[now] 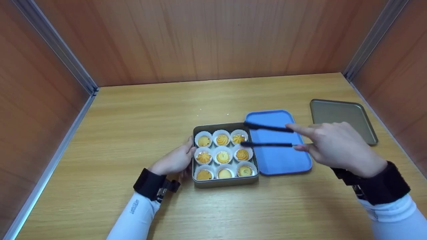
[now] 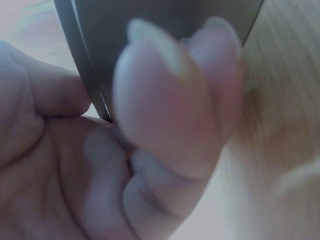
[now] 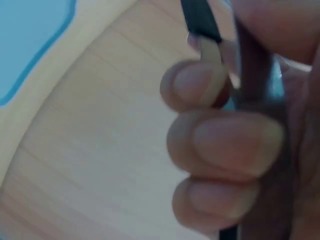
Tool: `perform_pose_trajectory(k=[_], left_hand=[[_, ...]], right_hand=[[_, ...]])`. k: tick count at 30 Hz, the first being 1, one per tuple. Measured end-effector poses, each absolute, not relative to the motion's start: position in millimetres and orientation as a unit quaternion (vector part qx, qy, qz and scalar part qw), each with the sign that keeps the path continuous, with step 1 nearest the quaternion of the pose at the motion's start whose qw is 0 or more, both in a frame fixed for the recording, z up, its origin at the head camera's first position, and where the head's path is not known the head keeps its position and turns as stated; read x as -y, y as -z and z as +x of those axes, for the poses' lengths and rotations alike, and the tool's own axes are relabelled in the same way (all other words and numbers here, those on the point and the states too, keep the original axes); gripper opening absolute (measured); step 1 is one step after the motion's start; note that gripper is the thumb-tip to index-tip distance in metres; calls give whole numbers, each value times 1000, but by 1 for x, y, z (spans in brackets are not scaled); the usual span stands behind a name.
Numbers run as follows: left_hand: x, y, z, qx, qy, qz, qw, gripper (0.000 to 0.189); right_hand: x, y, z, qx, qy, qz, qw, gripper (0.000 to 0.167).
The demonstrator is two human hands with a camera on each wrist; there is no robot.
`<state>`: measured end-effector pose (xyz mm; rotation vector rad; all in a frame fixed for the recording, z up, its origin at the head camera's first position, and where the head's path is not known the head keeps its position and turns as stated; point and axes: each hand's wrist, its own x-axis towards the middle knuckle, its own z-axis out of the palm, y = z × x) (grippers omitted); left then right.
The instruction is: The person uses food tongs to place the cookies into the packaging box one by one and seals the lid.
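Note:
A metal cookie tin (image 1: 225, 182) stands on the table, filled with three rows of cookies (image 1: 223, 157) in white paper cups. My left hand (image 1: 173, 160) grips its left side, the thumb near the rim; in the left wrist view curled fingers (image 2: 165, 100) lie against the tin's wall (image 2: 165, 20). Black-tipped tongs (image 1: 267, 144) are held in my right hand (image 1: 337, 143), index finger stretched along the upper arm. Their two tips are spread apart over the tin's upper right corner, with nothing between them. Three fingers (image 3: 225, 145) wrap the handle in the right wrist view.
A blue tray (image 1: 283, 156) lies against the tin's right side, under the tongs. Behind my right hand is the tin's lid (image 1: 340, 116), turned up. A few white crumbs (image 1: 228, 114) dot the table beyond the tin. Wooden panels (image 1: 213, 40) enclose the back and sides.

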<state>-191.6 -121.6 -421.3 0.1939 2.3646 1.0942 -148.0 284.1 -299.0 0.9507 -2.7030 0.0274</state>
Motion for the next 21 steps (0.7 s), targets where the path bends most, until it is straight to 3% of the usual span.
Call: perform_pose_trajectory(k=[4, 8, 13, 21], left_hand=[[121, 422, -191, -873, -406, 79, 258, 63], [121, 422, -191, -872, -408, 91, 253, 63], [121, 421, -191, -874, -405, 91, 252, 63], [122, 421, -191, -872, -405, 77, 262, 63]], right_hand=[[-293, 301, -154, 947, -42, 268, 173, 55], [-302, 311, -168, 965, -107, 186, 153, 59], [-319, 335, -200, 973, -188, 99, 84, 71], [-333, 371, -261, 973, -212, -21, -91, 77]])
